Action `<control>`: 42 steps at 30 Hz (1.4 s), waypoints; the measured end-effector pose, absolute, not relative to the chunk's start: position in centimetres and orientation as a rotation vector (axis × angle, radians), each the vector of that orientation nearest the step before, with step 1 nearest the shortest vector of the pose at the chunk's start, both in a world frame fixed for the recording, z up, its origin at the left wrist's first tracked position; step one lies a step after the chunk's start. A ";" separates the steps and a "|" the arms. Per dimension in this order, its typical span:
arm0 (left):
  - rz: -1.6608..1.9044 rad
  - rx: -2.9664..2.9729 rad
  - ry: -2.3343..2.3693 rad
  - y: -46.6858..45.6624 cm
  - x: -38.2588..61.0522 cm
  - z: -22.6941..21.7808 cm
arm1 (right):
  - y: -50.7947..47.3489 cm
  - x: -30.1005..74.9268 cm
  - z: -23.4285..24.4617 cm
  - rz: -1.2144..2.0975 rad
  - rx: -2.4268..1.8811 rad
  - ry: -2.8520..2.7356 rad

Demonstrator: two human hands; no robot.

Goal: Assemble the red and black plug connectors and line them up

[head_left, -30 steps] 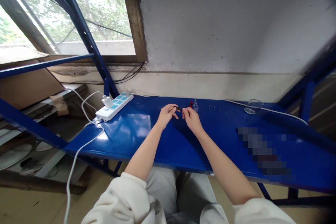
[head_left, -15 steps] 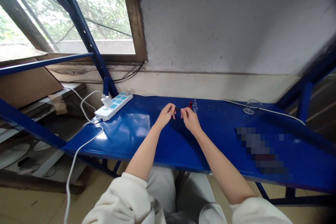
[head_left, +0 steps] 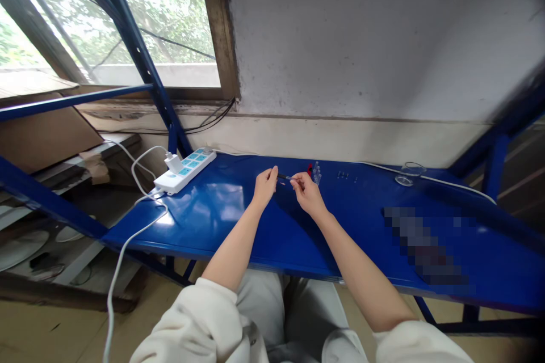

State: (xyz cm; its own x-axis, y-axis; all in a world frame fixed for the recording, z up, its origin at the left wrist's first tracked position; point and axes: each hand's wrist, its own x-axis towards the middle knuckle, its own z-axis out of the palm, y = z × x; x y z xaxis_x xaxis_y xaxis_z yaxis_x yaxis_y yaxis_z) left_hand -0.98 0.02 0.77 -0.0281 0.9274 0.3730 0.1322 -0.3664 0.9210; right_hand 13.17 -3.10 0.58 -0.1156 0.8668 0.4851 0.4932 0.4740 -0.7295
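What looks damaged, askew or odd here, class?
A pixelated patch on the blue table, right: blocky squares hide what's there. The white cord droops untidily over the front edge. The dark piece between left hand and right hand is too small to judge.

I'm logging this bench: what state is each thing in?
Left hand: gripping black rod
Right hand: pinching thin pale piece
Black rod: held
Thin pale piece: held; joined to rod, unclear
Power strip: plug inserted; live or not, unclear
Cord: draped over table edge
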 end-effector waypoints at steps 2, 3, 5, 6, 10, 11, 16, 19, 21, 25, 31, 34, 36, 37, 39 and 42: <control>1.486 1.518 1.129 0.3 -1.0 0.7 | -2.9 13.2 0.4 0.495 -1.161 -1.738; 1.491 1.500 1.124 0.3 -1.0 0.7 | -2.8 13.2 0.2 0.490 -1.169 -1.730; 1.491 1.489 1.110 0.4 -0.9 0.7 | -2.7 13.3 0.1 0.475 -1.182 -1.741; 1.490 1.496 1.100 0.4 -0.9 0.7 | -2.6 13.3 0.0 0.466 -1.181 -1.757; 1.437 1.561 1.027 0.3 -0.7 0.7 | -2.5 13.4 0.1 0.414 -1.216 -1.795; 1.407 1.569 0.998 0.3 -0.7 0.7 | -2.5 13.5 0.2 0.400 -1.241 -1.790; 1.314 1.532 0.908 0.4 -0.5 0.5 | -2.3 15.2 0.5 0.384 -1.373 -1.905; 1.398 1.475 0.992 0.5 -0.5 0.4 | -2.4 17.3 0.4 0.441 -1.527 -1.974; 1.418 1.515 1.051 0.5 -0.2 0.1 | -2.5 18.7 0.3 0.478 -1.687 -1.897; 1.216 1.859 1.201 0.2 1.4 -0.8 | -2.3 20.1 0.0 0.477 -1.939 -1.784; 0.942 2.168 1.434 0.5 4.3 -0.7 | -2.2 19.4 0.1 0.330 -2.159 -1.692; 0.887 2.195 1.522 0.9 5.2 -0.6 | -2.2 19.1 0.1 0.307 -2.196 -1.658; 0.839 2.236 1.588 1.1 5.6 -0.9 | -2.2 18.9 0.0 0.307 -2.204 -1.645; 0.821 2.269 1.622 1.1 5.8 -1.0 | -2.2 18.9 -0.1 0.304 -2.205 -1.639; 0.803 2.350 1.669 1.1 6.1 -1.4 | -2.1 18.8 -0.3 0.290 -2.202 -1.634; 0.779 2.418 1.704 1.0 6.3 -1.8 | -2.0 18.8 -0.6 0.252 -2.193 -1.646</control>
State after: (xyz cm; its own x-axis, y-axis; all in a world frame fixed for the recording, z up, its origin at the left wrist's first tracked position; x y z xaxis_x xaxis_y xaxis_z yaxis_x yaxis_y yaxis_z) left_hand 6.28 1.02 -1.78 0.2509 0.9002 0.3560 0.8584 -0.3769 0.3480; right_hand 18.77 -2.02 -0.57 0.2959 0.9513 0.0860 0.8821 -0.2375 -0.4068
